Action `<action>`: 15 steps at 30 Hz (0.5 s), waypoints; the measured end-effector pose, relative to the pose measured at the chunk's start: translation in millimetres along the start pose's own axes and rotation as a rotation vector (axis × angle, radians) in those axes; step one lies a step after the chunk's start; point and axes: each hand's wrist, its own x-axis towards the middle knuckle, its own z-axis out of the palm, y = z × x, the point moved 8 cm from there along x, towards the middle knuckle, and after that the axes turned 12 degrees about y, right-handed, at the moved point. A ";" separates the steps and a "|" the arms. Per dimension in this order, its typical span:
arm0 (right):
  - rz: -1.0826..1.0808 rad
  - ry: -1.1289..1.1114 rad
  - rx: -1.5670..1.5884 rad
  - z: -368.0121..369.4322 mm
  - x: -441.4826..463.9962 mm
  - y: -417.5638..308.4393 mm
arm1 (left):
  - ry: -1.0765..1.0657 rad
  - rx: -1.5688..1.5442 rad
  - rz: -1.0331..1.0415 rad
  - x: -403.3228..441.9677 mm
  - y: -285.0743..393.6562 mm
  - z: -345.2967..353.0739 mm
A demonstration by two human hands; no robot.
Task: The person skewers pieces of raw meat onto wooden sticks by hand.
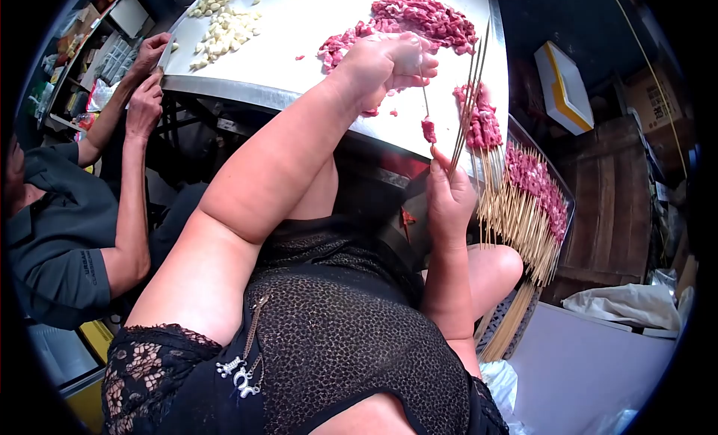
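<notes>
My right hand (451,199) is closed around several thin bamboo skewers (470,98) that point up and away from me. One skewer leans left of the others, with a small piece of red meat (428,131) on it just above my thumb. Its upper end reaches up to my left hand (396,61), whose fingers are curled. What those fingers hold, if anything, is hidden. Behind my left hand lies a heap of raw meat pieces (422,20) on the metal table (292,61). Loaded meat skewers (482,121) lie right of my right hand.
More loaded skewers (538,188) fill a tray beside the table. Bare bamboo sticks (508,323) stand below it. Peeled garlic cloves (228,31) lie at the table's far left. Another person (67,225) sits at left, hands at the table edge. A foam box (561,87) stands at right.
</notes>
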 end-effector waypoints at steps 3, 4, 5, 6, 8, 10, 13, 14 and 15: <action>-0.036 0.019 -0.068 -2.8 0.3 -5.1 | 0.002 0.019 0.010 -1.9 -3.5 2.3; -0.054 0.031 -0.104 -4.1 0.1 -6.6 | 0.000 0.018 0.007 -2.7 -5.4 2.9; -0.051 0.033 -0.105 -4.5 0.1 -7.0 | 0.003 -0.010 0.002 -2.9 -5.9 3.3; -0.048 0.030 -0.095 -5.1 0.0 -7.0 | 0.005 -0.038 -0.002 -3.3 -6.9 3.9; -0.045 0.026 -0.084 -4.4 0.6 -5.1 | 0.039 -0.022 0.025 -2.7 -11.4 6.5; -0.137 0.033 -0.151 -2.1 0.6 -5.8 | 0.089 -0.022 0.062 -1.4 -14.2 7.0; -0.070 0.027 -0.081 1.1 0.0 0.0 | 0.081 0.078 0.138 -5.8 -14.7 12.8; -0.068 0.023 -0.080 3.3 -0.6 -2.6 | 0.026 0.151 0.133 -5.4 -23.8 17.0; -0.009 0.017 -0.019 5.2 -1.6 -3.6 | 0.021 0.152 0.107 -7.7 -33.3 19.9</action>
